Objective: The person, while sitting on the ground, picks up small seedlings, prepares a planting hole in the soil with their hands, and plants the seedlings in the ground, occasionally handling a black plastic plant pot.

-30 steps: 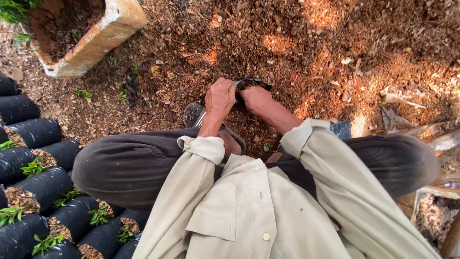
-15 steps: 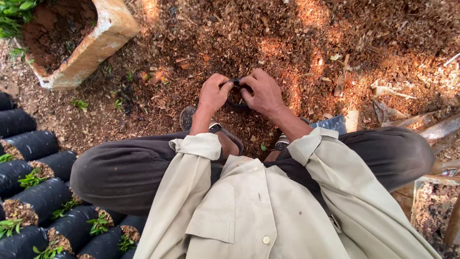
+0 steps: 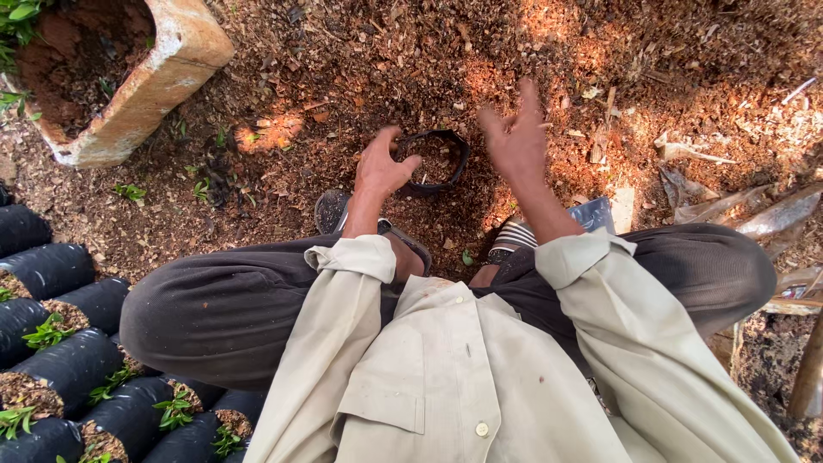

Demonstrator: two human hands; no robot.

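Head view: the left hand (image 3: 383,167) grips the rim of a small black nursery bag (image 3: 435,159) standing open on the soil-and-chip ground (image 3: 360,69) at about 12 o'clock from the person's knees, its fingers pinching the nine o'clock edge of the rim. The right hand (image 3: 514,137) hovers just beside the bag at three o'clock, fingers spread and empty, not touching it. The bag looks partly filled with dark soil. A clay planter (image 3: 163,81) sits at 10 o'clock, and rows of filled black seedling bags (image 3: 77,360) lie at 8 o'clock.

Held by one edge only, the soft bag could fold or tip and spill its soil.

The bag's base is hard to make out against the ground, the left fingertips are hidden behind the rim, and the sandalled feet are mostly covered by the arms
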